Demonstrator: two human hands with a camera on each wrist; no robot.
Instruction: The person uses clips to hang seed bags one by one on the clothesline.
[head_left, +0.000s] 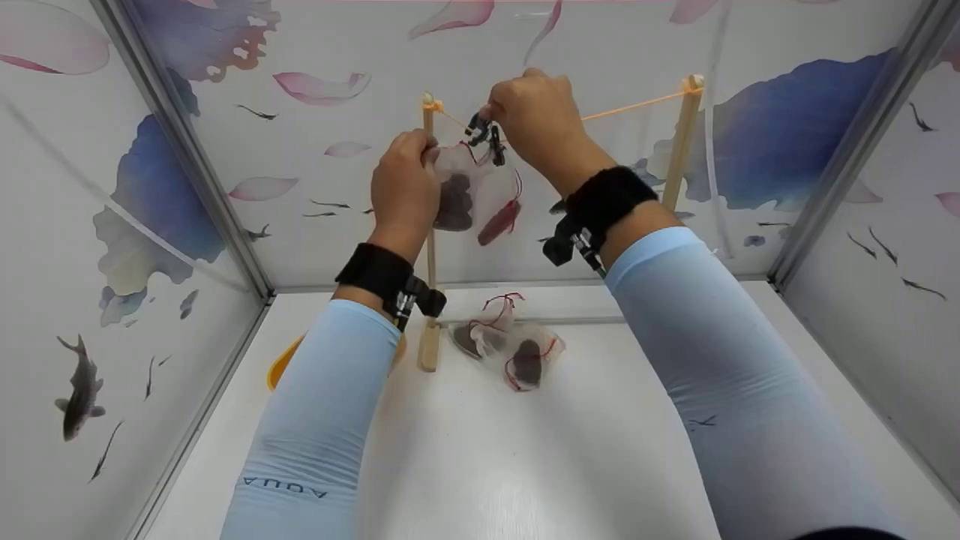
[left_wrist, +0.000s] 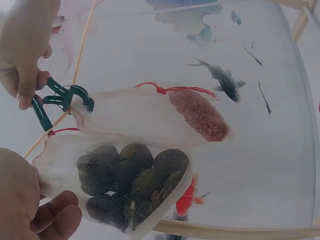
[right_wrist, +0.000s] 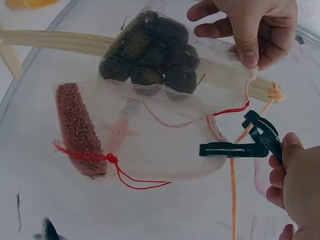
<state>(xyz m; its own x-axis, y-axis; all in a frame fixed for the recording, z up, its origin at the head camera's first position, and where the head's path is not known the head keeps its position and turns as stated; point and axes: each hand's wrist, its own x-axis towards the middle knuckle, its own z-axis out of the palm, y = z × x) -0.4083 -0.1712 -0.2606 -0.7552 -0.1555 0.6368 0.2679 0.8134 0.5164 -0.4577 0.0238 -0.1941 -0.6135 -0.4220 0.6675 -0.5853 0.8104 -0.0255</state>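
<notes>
My left hand (head_left: 405, 187) pinches the top edge of a white mesh bag (left_wrist: 132, 175) holding dark, rounded lumps. My right hand (head_left: 544, 124) pinches a dark green clip (right_wrist: 265, 131) beside the orange cord (right_wrist: 233, 200); whether its jaws grip the cord or bag, I cannot tell. A second green clip (right_wrist: 232, 150) lies across the cord and the top of another mesh bag (right_wrist: 165, 160). That bag hangs from the cord with small reddish grains (right_wrist: 82, 130) at its bottom. A red drawstring (right_wrist: 111, 158) dangles from it.
The cord stretches between a left wooden post (head_left: 430, 262) and a right wooden post (head_left: 681, 150). On the white table (head_left: 480, 465) lie mesh bags (head_left: 527, 364) with dark contents and red strings. A yellow container (head_left: 281, 367) is partly hidden behind the left forearm. Printed panels surround the table.
</notes>
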